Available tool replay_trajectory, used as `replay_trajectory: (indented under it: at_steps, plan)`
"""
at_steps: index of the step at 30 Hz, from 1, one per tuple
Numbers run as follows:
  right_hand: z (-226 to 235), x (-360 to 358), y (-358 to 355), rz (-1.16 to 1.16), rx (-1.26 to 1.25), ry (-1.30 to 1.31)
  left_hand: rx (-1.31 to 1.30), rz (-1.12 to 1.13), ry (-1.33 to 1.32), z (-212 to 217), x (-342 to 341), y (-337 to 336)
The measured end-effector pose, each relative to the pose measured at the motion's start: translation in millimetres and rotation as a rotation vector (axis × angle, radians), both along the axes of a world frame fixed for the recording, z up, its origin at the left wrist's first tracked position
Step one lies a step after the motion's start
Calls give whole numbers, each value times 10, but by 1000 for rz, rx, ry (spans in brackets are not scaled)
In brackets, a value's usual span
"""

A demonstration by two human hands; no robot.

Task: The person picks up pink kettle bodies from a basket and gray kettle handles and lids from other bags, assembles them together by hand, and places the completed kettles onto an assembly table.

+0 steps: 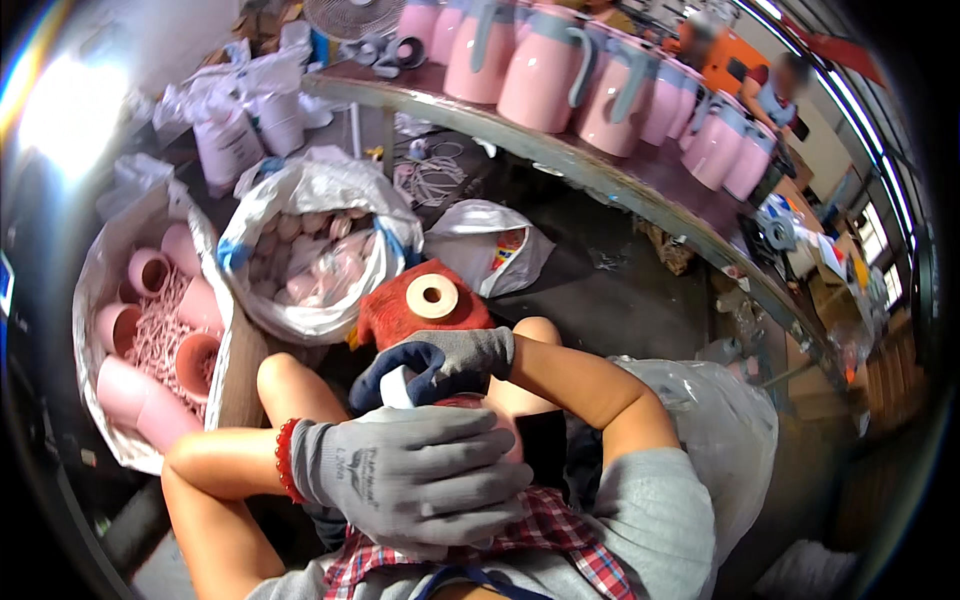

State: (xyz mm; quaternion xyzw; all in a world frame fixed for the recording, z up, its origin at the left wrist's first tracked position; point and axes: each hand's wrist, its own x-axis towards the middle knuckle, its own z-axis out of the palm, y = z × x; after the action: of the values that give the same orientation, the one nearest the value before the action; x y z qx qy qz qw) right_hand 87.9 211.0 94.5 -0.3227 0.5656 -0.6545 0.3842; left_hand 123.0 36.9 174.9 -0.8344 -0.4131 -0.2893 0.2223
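My left hand [420, 480], in a grey glove, wraps across a pink jug body [507, 428] held against my lap and hides most of it. Its fingers lie close together over the side. My right hand [435, 365], gloved in grey with a navy palm, curls above the jug's top. A smooth white piece [398, 388], perhaps a handle, shows at its thumb, and the fingers close around it. Whether the white piece is joined to the jug cannot be seen. Just beyond my right hand, a cream ring [432, 296] lies on a red cloth [385, 310].
On the left stands a white sack [90, 330] of pink shells and strips. Beside it is another sack [235, 205] with small round pink parts. Several pink jugs [540, 75] with grey handles line a bench [400, 95]. A clear plastic bag [735, 430] sits at my right.
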Motion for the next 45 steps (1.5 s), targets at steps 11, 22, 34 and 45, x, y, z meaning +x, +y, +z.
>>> replay_trajectory:
  at_steps: [11, 22, 34, 45]
  plan:
    - [1353, 576, 1563, -1335, -162, 655, 66, 572, -1160, -504, -838, -676]
    - [1631, -236, 3208, -1792, -38, 950, -250, 524, -1698, -1420, -1839, -664]
    - [1967, -1299, 4710, -1280, 1034, 1429, -457, 1114, -1287, -2501, -3216, -291]
    - [587, -708, 2592, -1626, 1169, 1908, -1045, 1467, -598, -2747, -4565, 150]
